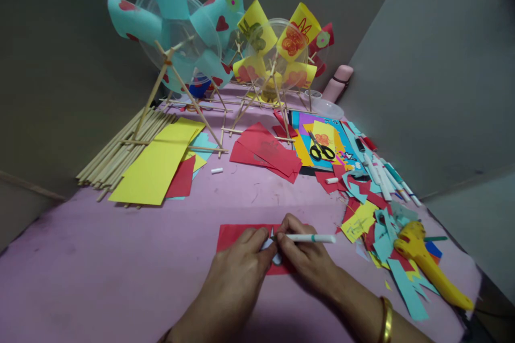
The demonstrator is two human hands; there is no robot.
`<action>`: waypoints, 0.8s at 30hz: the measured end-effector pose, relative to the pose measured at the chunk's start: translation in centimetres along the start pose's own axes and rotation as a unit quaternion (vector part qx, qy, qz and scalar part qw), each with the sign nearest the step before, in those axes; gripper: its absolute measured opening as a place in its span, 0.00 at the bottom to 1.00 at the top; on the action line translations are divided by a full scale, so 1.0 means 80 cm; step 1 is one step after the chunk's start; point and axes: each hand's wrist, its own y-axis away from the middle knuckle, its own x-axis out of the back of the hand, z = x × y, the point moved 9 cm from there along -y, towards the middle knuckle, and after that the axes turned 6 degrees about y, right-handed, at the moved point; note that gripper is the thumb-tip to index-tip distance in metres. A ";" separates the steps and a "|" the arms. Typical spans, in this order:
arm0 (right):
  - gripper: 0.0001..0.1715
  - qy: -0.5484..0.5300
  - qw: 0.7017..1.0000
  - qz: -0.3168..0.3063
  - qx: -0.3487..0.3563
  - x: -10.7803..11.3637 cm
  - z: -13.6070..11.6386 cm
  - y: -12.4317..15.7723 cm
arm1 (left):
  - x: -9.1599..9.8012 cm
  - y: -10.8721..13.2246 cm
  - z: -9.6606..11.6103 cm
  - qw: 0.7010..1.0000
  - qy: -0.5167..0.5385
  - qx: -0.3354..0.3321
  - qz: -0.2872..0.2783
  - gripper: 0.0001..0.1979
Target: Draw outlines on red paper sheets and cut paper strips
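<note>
My right hand is closed on a white marker pen with a green band; the pen lies nearly level and its tip points left. My left hand presses down on a small white paper piece, fingers curled against it. Both rest on a red paper sheet lying on the pink table surface. The pen tip meets the white piece between my two hands. A gold bangle is on my right wrist.
Black scissors lie on coloured paper at the back right, beside several markers. A yellow glue gun rests among paper scraps at right. Yellow and red sheets, wooden sticks and two paper pinwheels stand behind. Grey walls close in.
</note>
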 end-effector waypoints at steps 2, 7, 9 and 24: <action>0.09 0.003 1.000 0.001 0.001 0.000 0.000 0.000 | 0.001 0.000 0.001 1.000 -0.003 0.000 0.001 0.18; 0.09 -0.015 1.000 0.005 0.001 0.002 -0.001 0.001 | 0.000 -0.002 0.001 1.000 0.005 0.003 -0.007 0.19; 0.09 -0.022 1.000 0.002 0.001 0.001 -0.002 0.001 | 0.001 -0.002 0.000 1.000 0.005 0.005 -0.006 0.18; 0.09 -0.004 1.000 0.008 -0.003 0.001 -0.001 0.000 | 0.002 -0.001 0.000 1.000 -0.010 -0.001 0.002 0.16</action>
